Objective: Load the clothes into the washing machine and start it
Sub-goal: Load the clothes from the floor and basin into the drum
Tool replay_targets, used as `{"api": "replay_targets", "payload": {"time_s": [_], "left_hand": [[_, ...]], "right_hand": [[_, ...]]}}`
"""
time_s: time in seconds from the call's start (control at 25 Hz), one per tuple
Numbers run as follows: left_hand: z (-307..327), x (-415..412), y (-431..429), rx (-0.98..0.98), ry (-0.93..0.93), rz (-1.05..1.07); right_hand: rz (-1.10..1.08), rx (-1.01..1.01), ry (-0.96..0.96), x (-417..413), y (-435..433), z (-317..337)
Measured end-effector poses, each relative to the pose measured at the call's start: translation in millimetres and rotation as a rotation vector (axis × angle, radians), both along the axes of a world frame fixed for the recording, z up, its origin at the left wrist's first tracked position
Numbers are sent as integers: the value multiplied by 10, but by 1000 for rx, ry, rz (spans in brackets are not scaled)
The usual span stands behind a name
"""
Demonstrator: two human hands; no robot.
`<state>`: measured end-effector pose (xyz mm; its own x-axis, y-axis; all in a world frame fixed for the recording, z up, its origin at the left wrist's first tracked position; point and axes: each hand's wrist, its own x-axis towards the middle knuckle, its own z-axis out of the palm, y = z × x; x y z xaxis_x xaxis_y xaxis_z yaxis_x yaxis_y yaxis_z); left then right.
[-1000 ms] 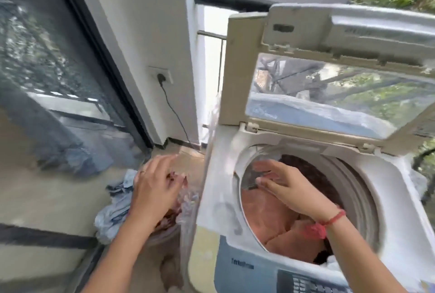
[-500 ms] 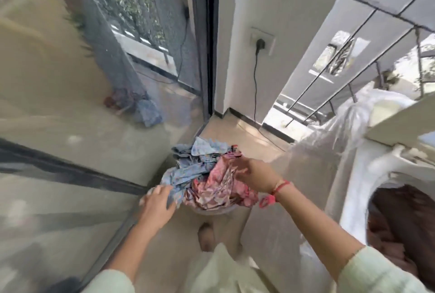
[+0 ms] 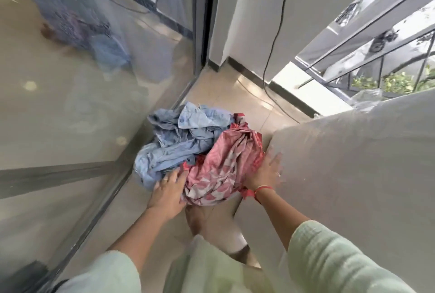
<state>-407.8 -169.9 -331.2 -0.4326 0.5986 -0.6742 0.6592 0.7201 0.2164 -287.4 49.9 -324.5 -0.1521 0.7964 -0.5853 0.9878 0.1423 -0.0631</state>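
Left hand (image 3: pixel 169 190): seen from the back, laid at the near edge of the pile where the blue garments (image 3: pixel 179 144) meet the red patterned garment (image 3: pixel 223 165). The fingers are stretched forward and slightly spread; the tips are buried in the folds, so it cannot be told whether cloth is gripped or only pressed. Right hand (image 3: pixel 267 171): blurred, fingers extended and fanned, the palm pressed flat against the right flank of the red patterned garment, with nothing closed in it. The garment is thus cupped between the two hands, one at each side. A red thread (image 3: pixel 263 189) is tied round the right wrist. Both forearms are reached forward and downward, the left from the lower left, the right from the lower right, and pale green sleeves (image 3: pixel 329 257) are pushed up to about the elbows. The clothes are bunched low on the tiled floor (image 3: pixel 211 95), the blue to the left and behind, the red to the right and nearer. The washing machine (image 3: pixel 353 163) is just beside the right hand, shrouded in a pale cover; its drum is not in view. A bare foot (image 3: pixel 196 217) is noted below the pile. A glass door (image 3: pixel 70 116) stands at the left, and a black cord (image 3: pixel 270 45) hangs down the wall behind.
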Motion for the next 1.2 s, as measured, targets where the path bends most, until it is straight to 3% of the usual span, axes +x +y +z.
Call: {"api": "replay_targets", "payload": {"time_s": [0.08, 0.16, 0.24, 0.44, 0.48, 0.72, 0.84, 0.96, 1.08, 1.2], "left_hand": [[-176, 106, 69, -7, -21, -33], [-265, 187, 118, 10, -51, -28], [-266, 262, 137, 17, -69, 5], [137, 208, 197, 29, -110, 110], [258, 161, 226, 54, -123, 129], [1282, -101, 632, 318, -197, 144], [1914, -101, 913, 439, -226, 123], [2380, -83, 1082, 523, -205, 56], [2775, 7, 1205, 611, -245, 1], [3293, 170, 1407, 829, -333, -18]], "right_hand": [[-150, -123, 4, 229, 129, -345], [-63, -205, 102, 357, 211, -522], [-38, -134, 233, 364, 233, -536], [-631, -46, 593, 151, 218, 112], [-646, -59, 615, 110, 263, 326], [-253, -68, 562, -31, 638, 2214], [63, 21, 476, -20, 783, 3225], [206, 120, 440, 122, 835, 3910], [239, 86, 566, 335, 705, 4348], [269, 16, 798, 441, 589, 4788]]}}
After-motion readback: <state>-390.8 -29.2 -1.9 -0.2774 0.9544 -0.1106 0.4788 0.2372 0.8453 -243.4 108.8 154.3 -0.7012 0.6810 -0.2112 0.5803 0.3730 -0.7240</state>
